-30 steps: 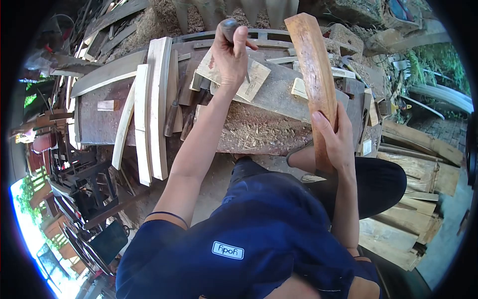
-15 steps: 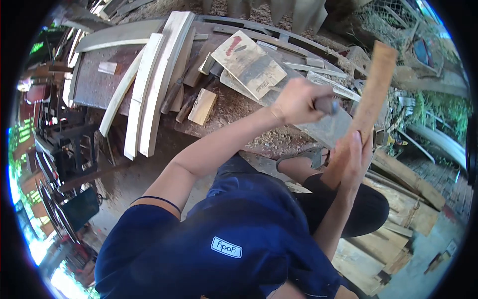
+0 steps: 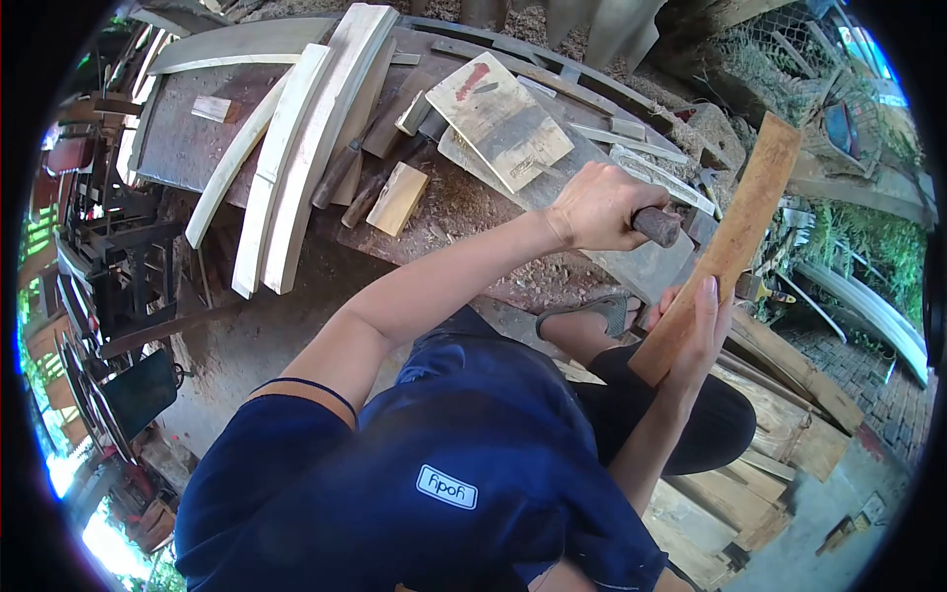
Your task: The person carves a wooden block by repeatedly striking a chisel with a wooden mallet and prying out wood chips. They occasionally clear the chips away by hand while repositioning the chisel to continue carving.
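My left hand [image 3: 604, 209] is closed in a fist around a dark, rounded wooden handle [image 3: 657, 227]. The handle's blunt end sticks out towards the right; the rest of it is hidden in the fist. On the right, my right hand [image 3: 702, 331] grips the lower part of a long, slightly curved brown wooden slat [image 3: 742, 225]. Its thumb and fingers lie on opposite sides of the slat, which leans upright above my bent knee, its lower end by the thigh. A small gap separates the handle from the slat.
A low worktable [image 3: 464, 212] with shavings bears pale curved strips [image 3: 326, 148], a flat board with a red mark [image 3: 501, 123] and a small block [image 3: 399, 198]. My sandalled foot [image 3: 592, 321] is beside its edge. Planks [image 3: 730, 493] lie at lower right.
The handle in my left hand, blurred before, now shows sharply and points slightly lower. The slat's top has shifted a little right and down, still in my right hand. The whole view has turned slightly.
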Available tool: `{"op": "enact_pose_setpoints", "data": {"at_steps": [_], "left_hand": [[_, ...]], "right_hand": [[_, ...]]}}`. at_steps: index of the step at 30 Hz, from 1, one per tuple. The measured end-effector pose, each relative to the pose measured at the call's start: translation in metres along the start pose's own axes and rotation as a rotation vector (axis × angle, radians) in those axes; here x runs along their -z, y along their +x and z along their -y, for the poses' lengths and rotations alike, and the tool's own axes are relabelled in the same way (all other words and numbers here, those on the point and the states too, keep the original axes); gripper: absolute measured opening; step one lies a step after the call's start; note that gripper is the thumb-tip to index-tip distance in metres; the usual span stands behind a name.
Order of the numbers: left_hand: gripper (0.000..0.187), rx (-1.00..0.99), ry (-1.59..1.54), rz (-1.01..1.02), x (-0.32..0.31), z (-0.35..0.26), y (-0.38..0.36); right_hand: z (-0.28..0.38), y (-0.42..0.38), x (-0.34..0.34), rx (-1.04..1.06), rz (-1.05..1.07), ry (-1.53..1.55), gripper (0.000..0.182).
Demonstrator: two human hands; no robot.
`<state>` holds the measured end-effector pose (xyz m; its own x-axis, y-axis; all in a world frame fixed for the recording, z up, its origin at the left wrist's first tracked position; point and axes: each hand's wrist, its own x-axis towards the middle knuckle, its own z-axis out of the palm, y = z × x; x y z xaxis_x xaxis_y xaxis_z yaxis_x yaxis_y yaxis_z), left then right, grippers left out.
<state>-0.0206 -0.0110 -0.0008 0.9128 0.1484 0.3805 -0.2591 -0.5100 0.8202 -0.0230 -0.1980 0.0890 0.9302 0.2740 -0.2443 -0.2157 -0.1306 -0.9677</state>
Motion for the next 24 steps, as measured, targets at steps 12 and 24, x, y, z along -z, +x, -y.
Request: {"op": "enact_pose_setpoints", "data": {"at_steps": [12,24], "left_hand": [[0.018,-0.099,-0.097,-0.125,0.009,0.006,0.007],[0.026,-0.065,-0.105,-0.117,0.012,0.011,-0.001]], "right_hand": [[0.035,-0.016,-0.031,0.425,0.008,0.109,0.046],[0.027,-0.016,-0.026,0.573,0.019,-0.644,0.042]]}}
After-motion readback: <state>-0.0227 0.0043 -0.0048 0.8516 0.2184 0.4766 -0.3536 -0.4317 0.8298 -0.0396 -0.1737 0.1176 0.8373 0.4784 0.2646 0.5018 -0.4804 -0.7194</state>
